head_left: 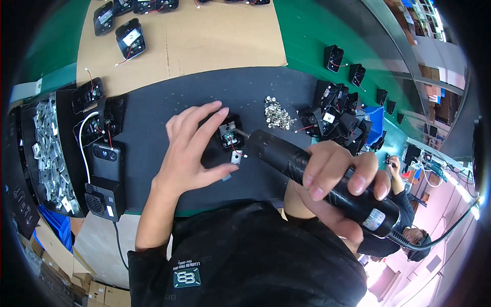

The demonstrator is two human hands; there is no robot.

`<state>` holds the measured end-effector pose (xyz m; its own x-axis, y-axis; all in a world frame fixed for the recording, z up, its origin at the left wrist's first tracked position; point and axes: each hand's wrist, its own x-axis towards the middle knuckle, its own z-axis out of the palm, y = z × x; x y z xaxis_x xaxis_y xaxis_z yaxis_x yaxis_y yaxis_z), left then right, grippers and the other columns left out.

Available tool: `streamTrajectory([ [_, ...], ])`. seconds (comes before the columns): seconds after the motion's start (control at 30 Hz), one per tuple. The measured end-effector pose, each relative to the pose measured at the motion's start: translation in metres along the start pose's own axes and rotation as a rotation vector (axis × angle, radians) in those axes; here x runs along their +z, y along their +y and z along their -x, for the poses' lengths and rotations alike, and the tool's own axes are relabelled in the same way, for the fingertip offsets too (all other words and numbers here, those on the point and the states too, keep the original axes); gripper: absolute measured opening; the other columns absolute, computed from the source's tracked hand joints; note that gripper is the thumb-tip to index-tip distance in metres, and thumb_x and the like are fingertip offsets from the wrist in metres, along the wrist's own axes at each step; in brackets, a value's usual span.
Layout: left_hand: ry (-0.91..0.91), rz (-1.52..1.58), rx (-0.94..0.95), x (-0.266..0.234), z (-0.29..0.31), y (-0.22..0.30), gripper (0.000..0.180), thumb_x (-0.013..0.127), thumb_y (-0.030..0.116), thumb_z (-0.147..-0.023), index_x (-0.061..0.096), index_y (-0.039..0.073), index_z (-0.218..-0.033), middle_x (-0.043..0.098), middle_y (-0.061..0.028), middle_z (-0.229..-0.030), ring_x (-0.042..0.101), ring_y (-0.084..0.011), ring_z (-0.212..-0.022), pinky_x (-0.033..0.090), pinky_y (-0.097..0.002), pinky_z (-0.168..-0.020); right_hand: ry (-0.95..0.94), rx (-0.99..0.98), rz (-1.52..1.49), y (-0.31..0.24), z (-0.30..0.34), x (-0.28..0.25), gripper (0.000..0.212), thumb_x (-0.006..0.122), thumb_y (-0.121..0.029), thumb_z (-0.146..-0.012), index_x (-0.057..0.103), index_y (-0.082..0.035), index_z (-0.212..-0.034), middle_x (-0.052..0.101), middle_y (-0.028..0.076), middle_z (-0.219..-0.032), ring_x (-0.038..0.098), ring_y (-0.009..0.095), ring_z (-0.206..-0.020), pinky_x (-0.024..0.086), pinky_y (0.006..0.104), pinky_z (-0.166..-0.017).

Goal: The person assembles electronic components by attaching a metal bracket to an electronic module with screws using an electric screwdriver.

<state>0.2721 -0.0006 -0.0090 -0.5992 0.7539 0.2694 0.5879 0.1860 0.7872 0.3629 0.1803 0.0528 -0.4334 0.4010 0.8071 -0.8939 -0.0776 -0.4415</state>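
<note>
While right fingers [328, 169] grip screwdriver [280, 153] | metal pieces [279, 115] near device [229, 135] | casings [349, 124] right

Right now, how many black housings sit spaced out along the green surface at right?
5: the top housing, a second housing lower, then a third, fourth and fifth continuing rightward and down. The heap may hide more.

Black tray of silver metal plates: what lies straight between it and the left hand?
Head view: a white cable, a black rectangular device with lit display, then bare dark mat.
</note>
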Motion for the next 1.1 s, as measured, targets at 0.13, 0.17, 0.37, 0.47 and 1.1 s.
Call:
streamTrajectory([
  [0.13, 0.079, -0.039, 0.159, -0.003, 0.002, 0.006, 0.062, 0.082, 0.028, -0.062, 0.065, 0.008, -0.118, 0.064, -0.0051, -0.114, 0.056, -0.0230, -0.098, 0.033, -0.0355, -0.087, 0.123, 0.131, -0.014, -0.021, -0.008, 0.009, 0.057, 0.081, -0.034, -0.078, 0.047, -0.011, -0.117, 0.056, 0.004, -0.102, 0.061, 0.013, -0.059, 0.049, 0.0238, -0.050],
  [0.17, 0.083, -0.074, 0.178, -0.002, 0.004, 0.006, 0.054, 0.082, 0.027, -0.063, 0.068, 0.008, -0.112, 0.066, -0.0033, -0.105, 0.056, -0.0206, -0.091, 0.032, -0.0343, -0.083, 0.127, 0.146, -0.044, -0.022, -0.008, 0.007, 0.057, 0.081, -0.033, -0.077, 0.047, -0.010, -0.117, 0.056, 0.004, -0.102, 0.061, 0.013, -0.058, 0.049, 0.0235, -0.050],
  [0.37, 0.106, -0.082, 0.161, 0.001, -0.003, 0.012, 0.022, 0.078, 0.007, -0.067, 0.074, 0.007, -0.088, 0.069, -0.0015, -0.081, 0.058, -0.0185, -0.071, 0.036, -0.0333, -0.076, 0.160, 0.191, -0.091, -0.034, -0.021, -0.001, 0.057, 0.081, -0.033, -0.078, 0.048, -0.010, -0.117, 0.056, 0.005, -0.104, 0.060, 0.012, -0.054, 0.050, 0.0222, -0.049],
  [0.47, 0.131, -0.107, 0.186, -0.008, -0.010, 0.019, 0.024, 0.079, 0.008, -0.066, 0.074, 0.010, -0.089, 0.068, -0.0008, -0.082, 0.057, -0.0173, -0.071, 0.036, -0.0327, -0.072, 0.140, 0.098, -0.082, -0.038, -0.027, -0.006, 0.058, 0.078, -0.039, -0.080, 0.047, -0.009, -0.118, 0.055, 0.007, -0.107, 0.059, 0.012, -0.053, 0.048, 0.0228, -0.047],
  [1.1, -0.001, 0.403, -0.221, 0.008, 0.033, 0.053, 0.014, 0.068, -0.005, -0.082, 0.072, -0.003, -0.095, 0.073, -0.0130, -0.090, 0.071, -0.0195, -0.080, 0.056, -0.0294, -0.074, 0.053, 0.600, -0.034, -0.047, 0.057, -0.049, 0.080, 0.081, -0.016, -0.075, 0.033, -0.007, -0.138, 0.060, 0.026, -0.104, 0.066, 0.029, -0.077, 0.054, 0.0386, -0.070],
])
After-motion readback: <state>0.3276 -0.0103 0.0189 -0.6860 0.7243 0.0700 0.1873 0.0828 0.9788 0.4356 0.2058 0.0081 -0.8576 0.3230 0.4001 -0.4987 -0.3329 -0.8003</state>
